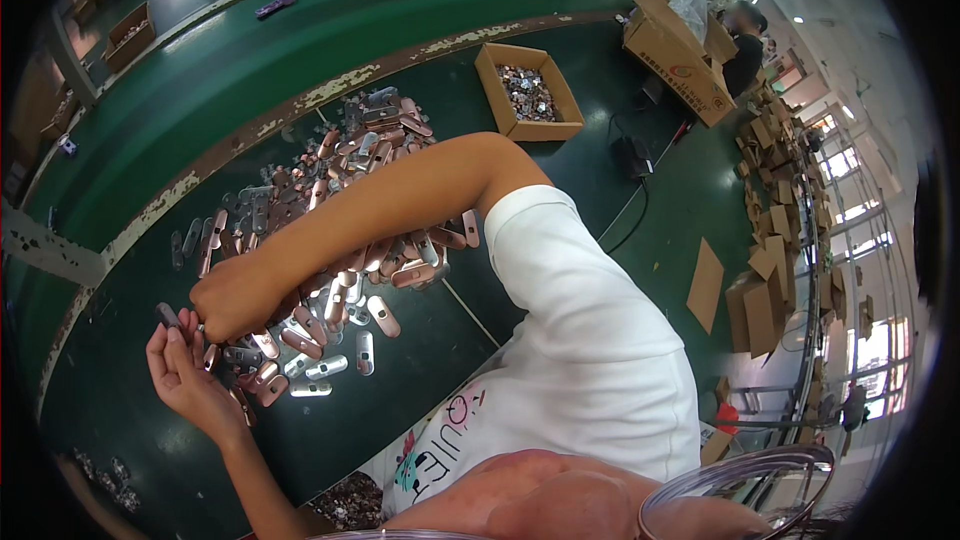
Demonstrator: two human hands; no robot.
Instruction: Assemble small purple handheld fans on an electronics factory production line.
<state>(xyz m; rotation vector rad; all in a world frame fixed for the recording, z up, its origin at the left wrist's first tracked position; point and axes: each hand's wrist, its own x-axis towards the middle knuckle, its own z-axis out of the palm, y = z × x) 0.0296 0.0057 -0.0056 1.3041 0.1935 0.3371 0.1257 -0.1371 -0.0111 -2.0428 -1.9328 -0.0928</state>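
Observation:
At the left side of the table, my left hand [195, 385] holds a small dark grey oblong metal plate [168, 316] between thumb and fingers. My right hand [238, 298] reaches across from the right, closed and close against the left fingertips; what it grips, if anything, is hidden. Under and around my right forearm spreads a heap of rounded oblong metal plates [383, 316], pinkish copper and silver, several with a small square hole. Some loose silver plates [326, 368] lie at the heap's near edge, beside my right wrist.
An open cardboard box [572, 123] of small metal parts stands beyond my right elbow. Past the table's worn rim runs a green conveyor belt [345, 15] with scattered purple items [276, 4]. A large carton [675, 60], a cable and another person [745, 50] are at the far right.

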